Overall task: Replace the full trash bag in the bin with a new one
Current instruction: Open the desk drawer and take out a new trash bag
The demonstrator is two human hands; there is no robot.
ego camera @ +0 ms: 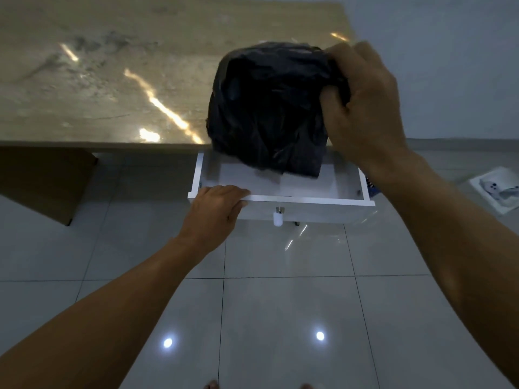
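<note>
Right hand (362, 108) was raised, fingers and thumb curled tight into the upper right side of a crumpled black trash bag (266, 108). The bag was held in the air above an open white drawer (309, 203), its lower end hanging down over the drawer's inside; contact with the drawer floor could not be told. Left hand (216, 209) gripped the drawer's front edge at its left end, fingers hooked over the top, left of a small white knob (278, 219). The drawer stuck out from under a glossy stone-patterned tabletop (112, 80). Grey tiled floor (280, 304) below; a white packet (497, 189) lay on it, far right.
</note>
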